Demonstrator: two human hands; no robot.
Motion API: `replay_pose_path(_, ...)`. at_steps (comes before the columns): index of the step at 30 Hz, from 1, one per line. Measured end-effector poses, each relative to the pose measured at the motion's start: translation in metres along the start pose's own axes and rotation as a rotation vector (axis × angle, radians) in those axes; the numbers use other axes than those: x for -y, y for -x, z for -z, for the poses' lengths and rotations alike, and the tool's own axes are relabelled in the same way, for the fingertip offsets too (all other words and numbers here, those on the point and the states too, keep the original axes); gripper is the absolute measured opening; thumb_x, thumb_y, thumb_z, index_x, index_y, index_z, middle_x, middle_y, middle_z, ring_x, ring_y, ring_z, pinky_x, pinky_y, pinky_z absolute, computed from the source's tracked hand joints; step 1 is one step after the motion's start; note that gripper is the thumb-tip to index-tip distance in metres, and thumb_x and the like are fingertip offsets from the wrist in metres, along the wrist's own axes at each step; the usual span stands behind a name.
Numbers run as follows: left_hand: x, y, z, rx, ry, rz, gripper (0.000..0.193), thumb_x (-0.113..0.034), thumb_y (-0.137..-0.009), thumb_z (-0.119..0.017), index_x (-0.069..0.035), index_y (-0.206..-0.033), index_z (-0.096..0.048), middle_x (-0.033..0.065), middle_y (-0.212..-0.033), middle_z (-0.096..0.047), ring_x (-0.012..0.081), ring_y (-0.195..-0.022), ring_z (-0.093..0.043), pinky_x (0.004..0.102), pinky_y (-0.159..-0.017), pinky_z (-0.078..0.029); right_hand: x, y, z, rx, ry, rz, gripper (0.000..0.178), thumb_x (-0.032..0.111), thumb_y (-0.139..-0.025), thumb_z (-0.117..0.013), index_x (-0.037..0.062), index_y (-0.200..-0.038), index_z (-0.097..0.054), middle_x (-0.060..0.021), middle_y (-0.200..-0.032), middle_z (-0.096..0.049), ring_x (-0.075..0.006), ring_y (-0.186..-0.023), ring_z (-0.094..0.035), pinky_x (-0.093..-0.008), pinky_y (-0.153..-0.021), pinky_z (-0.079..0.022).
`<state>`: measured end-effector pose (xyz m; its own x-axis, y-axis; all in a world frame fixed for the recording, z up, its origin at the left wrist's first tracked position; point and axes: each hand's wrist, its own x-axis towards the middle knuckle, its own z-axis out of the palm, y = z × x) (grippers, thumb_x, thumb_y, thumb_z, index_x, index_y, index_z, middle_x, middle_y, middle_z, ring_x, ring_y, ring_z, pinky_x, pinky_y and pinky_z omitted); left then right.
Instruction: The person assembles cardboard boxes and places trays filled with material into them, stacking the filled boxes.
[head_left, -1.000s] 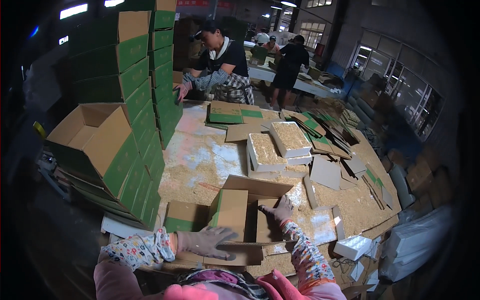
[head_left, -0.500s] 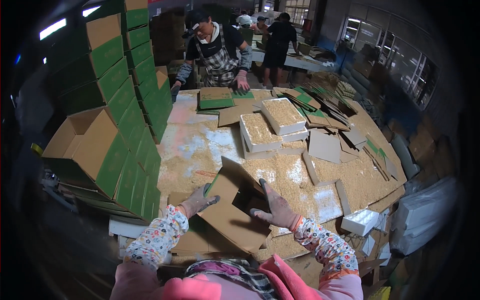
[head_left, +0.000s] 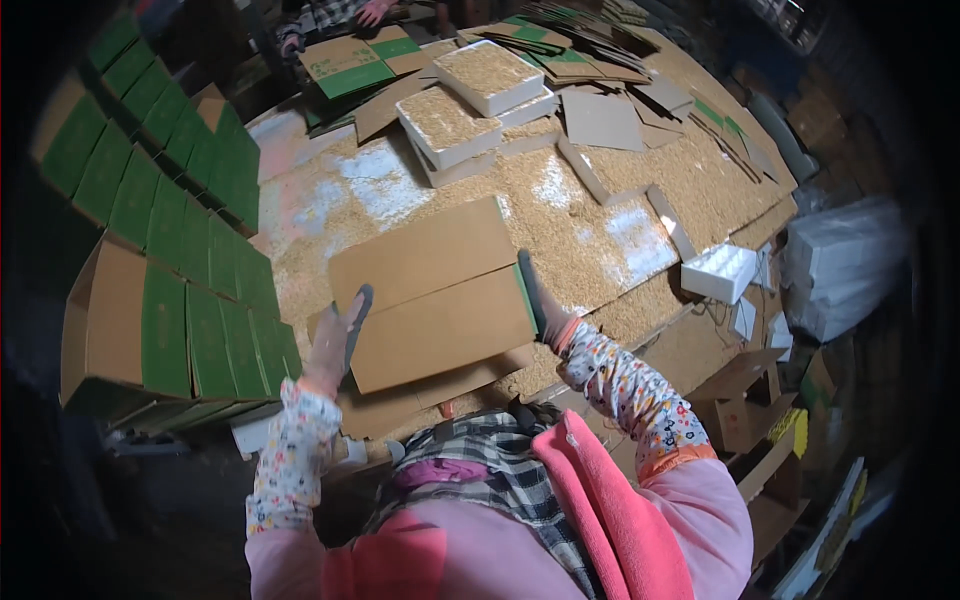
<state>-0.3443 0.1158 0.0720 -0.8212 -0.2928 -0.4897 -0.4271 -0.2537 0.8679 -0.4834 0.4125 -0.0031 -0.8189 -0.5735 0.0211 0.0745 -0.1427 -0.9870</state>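
A brown cardboard box (head_left: pixel 430 330) is between my two hands above the near edge of the table, its two long flaps folded flat and meeting at a seam. My left hand (head_left: pixel 337 335), in a glove with dark fingertips, presses on its left end, the thumb over the top edge. Against the green right end lies my right hand (head_left: pixel 543 300), gloved alike, with its fingers pointing away from me. The underside of the box is hidden. Beneath it, flat cardboard (head_left: pixel 430 395) shows at the table's edge.
Green and brown boxes (head_left: pixel 165 325) are stacked at the left. Sawdust-like grains cover much of the table (head_left: pixel 390 185). White foam trays (head_left: pixel 450 120) filled with grains are piled behind, beside flattened cartons (head_left: pixel 600 118). A white foam piece (head_left: pixel 720 273) sits right. A co-worker's gloved hand (head_left: pixel 375 12) shows far off.
The box, tilted with a flap raised before, now has its flaps down and faces me squarely. Both hands have moved to its ends. My view has tipped downward.
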Motion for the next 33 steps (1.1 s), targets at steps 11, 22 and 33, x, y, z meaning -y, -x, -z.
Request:
replay_pose_path(11, 0.009, 0.059, -0.016, -0.331, 0.029, -0.342, 0.051, -0.015, -0.085, -0.055, -0.005, -0.133, -0.041, 0.0213, -0.124, -0.049, 0.0285, -0.108, -0.051, 0.0377, -0.094, -0.04, -0.028, 0.013, -0.083, 0.373, 1.036, 0.461, 0.062, 0.024, -0.065, -0.065, 0.0061, -0.122, -0.048, -0.0176, -0.137, -0.036, -0.04, -0.133, -0.024, -0.0554, -0.109, -0.018)
replay_pose_path(22, 0.053, 0.01, 0.015, -0.411, -0.316, -0.109, 0.035, -0.013, -0.081, -0.059, -0.007, -0.116, -0.058, 0.0124, -0.093, -0.063, 0.022, -0.083, -0.056, 0.0339, -0.076, -0.045, -0.008, 0.046, 0.044, -0.538, 0.098, -0.127, 0.044, 0.006, -0.087, -0.049, 0.0012, -0.13, -0.041, -0.0222, -0.128, -0.044, -0.0335, -0.119, -0.044, -0.0361, -0.104, -0.032)
replay_pose_path(33, -0.003, -0.037, -0.011, -0.54, -0.783, -0.248, 0.041, -0.017, -0.082, -0.057, 0.003, -0.118, -0.052, 0.0224, -0.104, -0.061, 0.0315, -0.091, -0.058, 0.0353, -0.084, -0.043, -0.068, 0.015, -0.003, -0.022, 1.155, -0.091, 0.037, 0.007, -0.086, -0.045, -0.0011, -0.122, -0.046, -0.0196, -0.117, -0.054, -0.0355, -0.101, -0.055, -0.0408, -0.087, -0.046)
